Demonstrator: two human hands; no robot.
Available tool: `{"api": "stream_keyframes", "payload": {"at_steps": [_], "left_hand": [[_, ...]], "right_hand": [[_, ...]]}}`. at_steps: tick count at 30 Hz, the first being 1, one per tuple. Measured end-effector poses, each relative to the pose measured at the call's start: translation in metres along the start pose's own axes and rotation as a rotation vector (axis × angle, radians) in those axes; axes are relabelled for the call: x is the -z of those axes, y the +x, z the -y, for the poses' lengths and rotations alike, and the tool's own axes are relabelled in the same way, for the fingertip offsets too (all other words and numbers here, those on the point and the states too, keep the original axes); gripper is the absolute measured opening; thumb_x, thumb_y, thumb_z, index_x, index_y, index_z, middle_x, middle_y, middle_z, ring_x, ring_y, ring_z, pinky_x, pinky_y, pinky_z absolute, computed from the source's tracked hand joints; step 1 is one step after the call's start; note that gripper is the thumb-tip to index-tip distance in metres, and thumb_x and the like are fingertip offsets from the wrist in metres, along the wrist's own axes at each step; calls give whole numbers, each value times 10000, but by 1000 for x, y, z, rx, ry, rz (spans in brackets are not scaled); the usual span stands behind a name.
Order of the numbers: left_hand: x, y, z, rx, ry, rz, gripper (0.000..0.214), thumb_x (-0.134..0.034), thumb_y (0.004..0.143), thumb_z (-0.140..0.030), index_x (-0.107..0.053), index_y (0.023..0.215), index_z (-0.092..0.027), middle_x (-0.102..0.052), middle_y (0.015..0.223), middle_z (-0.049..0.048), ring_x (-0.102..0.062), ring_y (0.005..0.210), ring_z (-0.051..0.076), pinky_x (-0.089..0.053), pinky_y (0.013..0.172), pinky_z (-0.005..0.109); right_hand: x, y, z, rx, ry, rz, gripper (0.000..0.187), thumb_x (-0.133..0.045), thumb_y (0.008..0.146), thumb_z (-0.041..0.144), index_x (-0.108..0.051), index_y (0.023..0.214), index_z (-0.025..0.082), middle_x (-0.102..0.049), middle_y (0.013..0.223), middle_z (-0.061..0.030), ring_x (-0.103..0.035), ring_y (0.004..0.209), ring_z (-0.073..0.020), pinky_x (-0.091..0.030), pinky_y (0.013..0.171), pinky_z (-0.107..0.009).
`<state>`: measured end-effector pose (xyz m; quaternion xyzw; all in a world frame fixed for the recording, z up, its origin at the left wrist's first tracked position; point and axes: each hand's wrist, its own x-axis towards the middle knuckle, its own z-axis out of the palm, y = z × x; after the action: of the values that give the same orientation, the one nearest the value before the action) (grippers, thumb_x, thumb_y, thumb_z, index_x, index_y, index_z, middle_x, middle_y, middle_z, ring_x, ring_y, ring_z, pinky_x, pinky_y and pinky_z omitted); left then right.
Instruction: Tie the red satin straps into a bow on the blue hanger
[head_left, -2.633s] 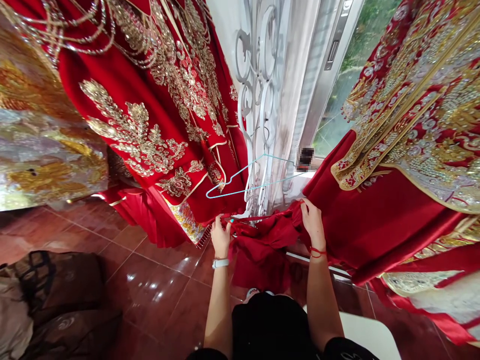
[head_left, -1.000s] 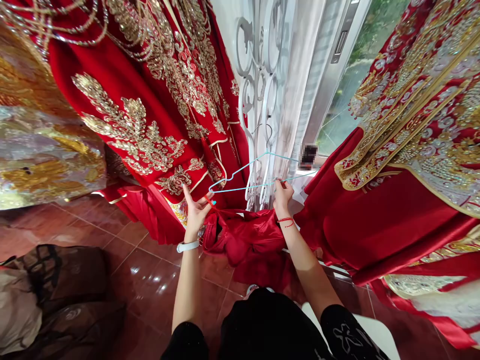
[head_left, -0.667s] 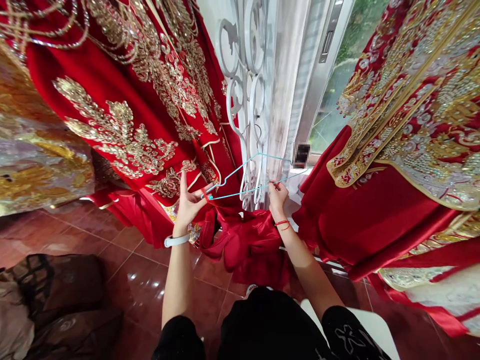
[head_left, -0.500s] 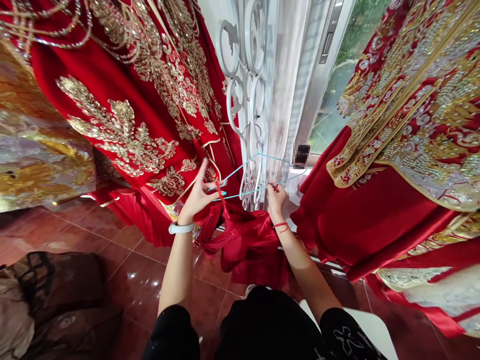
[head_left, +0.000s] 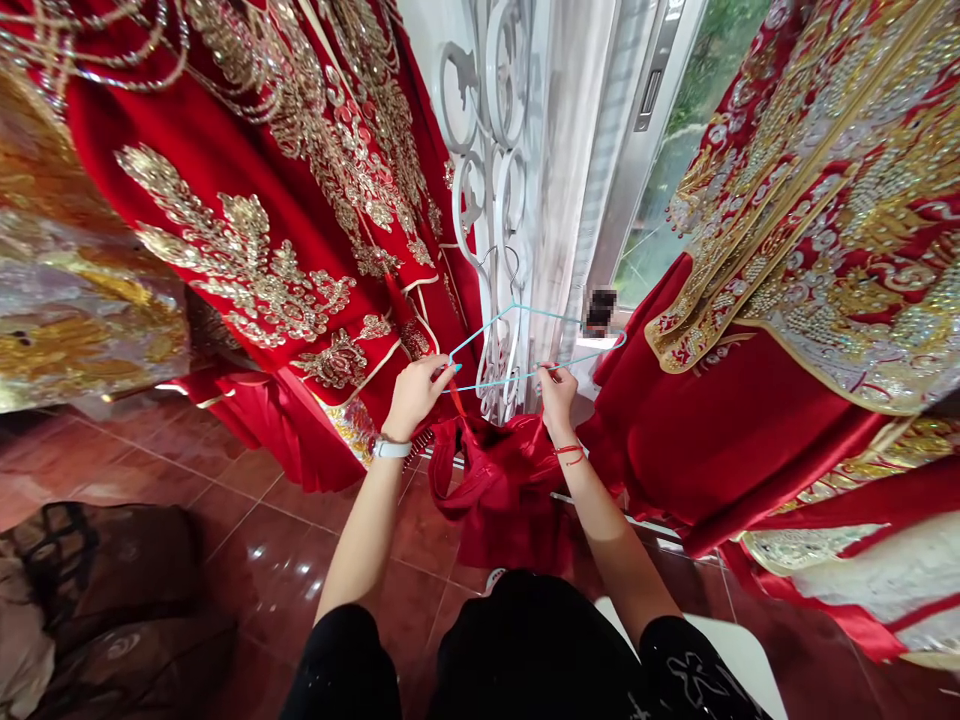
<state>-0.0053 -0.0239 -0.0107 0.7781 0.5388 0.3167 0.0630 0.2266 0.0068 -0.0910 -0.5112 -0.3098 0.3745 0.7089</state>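
Right now our left hand (head_left: 416,392) is clenched on the left tip of the pale blue wire hanger (head_left: 480,332), while our right hand (head_left: 556,395) pinches its lower bar, both at the centre of the frame. The hanger hooks onto the white scrollwork grille (head_left: 491,150), and the plain red garment (head_left: 502,470) droops bunched just below it, between our wrists, over the tiled floor (head_left: 262,540). Embroidered gowns fill the upper left (head_left: 285,200) and the right (head_left: 787,300).
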Motion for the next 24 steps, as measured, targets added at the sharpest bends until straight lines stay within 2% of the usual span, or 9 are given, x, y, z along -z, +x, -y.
{"api": "stream_keyframes", "payload": {"at_steps": [3, 6, 8, 10, 14, 18, 21, 24], "left_hand": [[-4, 1, 5, -8, 10, 19, 342, -479, 950, -432, -630, 770, -183, -522, 593, -7, -414, 544, 131, -296, 589, 257], [0, 5, 12, -48, -56, 87, 340, -499, 935, -443, -623, 760, -179, -452, 563, -31, -358, 526, 118, -280, 579, 250], [4, 9, 18, -61, -93, 93, 343, -504, 926, -454, -626, 767, -176, -416, 556, -40, -334, 528, 114, -270, 572, 247], [7, 12, 22, -67, -110, 90, 347, -511, 917, -462, -623, 760, -174, -378, 548, -48, -307, 527, 111, -258, 565, 245], [11, 15, 30, -80, -140, 123, 389, -506, 911, -487, -602, 704, -171, -357, 548, -50, -276, 522, 103, -237, 552, 242], [14, 15, 31, -81, -151, 128, 412, -507, 910, -509, -585, 687, -172, -323, 540, -56, -255, 524, 100, -231, 553, 239], [15, 13, 28, -79, -157, 134, 400, -517, 902, -496, -542, 664, -175, -308, 545, -58, -250, 525, 96, -226, 554, 238], [14, 11, 25, -59, -185, 124, 392, -521, 891, -491, -510, 652, -181, -317, 555, -54, -257, 532, 99, -231, 551, 239]], "right_hand": [[19, 4, 8, -30, 13, 121, 310, -732, 610, 412, -706, 808, 175, -686, 747, -22, -553, 592, -124, -497, 533, -266], [51, 11, 17, -47, 58, 300, 319, -741, 653, 449, -733, 832, 186, -748, 948, -81, -684, 779, -199, -602, 668, -348], [76, 19, 22, -54, 104, 388, 323, -711, 708, 480, -747, 850, 192, -754, 1048, -108, -719, 918, -256, -624, 765, -422], [101, 28, 26, -17, 121, 361, 323, -732, 712, 464, -760, 898, 202, -755, 1094, -112, -722, 1007, -288, -618, 837, -473], [136, 49, 36, 148, 51, 182, 338, -803, 676, 430, -775, 928, 205, -776, 1043, -87, -721, 1051, -290, -591, 926, -499], [146, 71, 57, 298, -80, 139, 323, -785, 698, 433, -791, 925, 203, -792, 984, -52, -727, 1020, -274, -567, 968, -489], [138, 85, 78, 379, -250, 251, 247, -751, 719, 385, -801, 892, 216, -797, 968, -37, -722, 1032, -277, -539, 997, -480], [122, 94, 99, 428, -405, 339, 155, -723, 733, 339, -799, 781, 213, -798, 866, -45, -733, 983, -283, -504, 1022, -509]]}}
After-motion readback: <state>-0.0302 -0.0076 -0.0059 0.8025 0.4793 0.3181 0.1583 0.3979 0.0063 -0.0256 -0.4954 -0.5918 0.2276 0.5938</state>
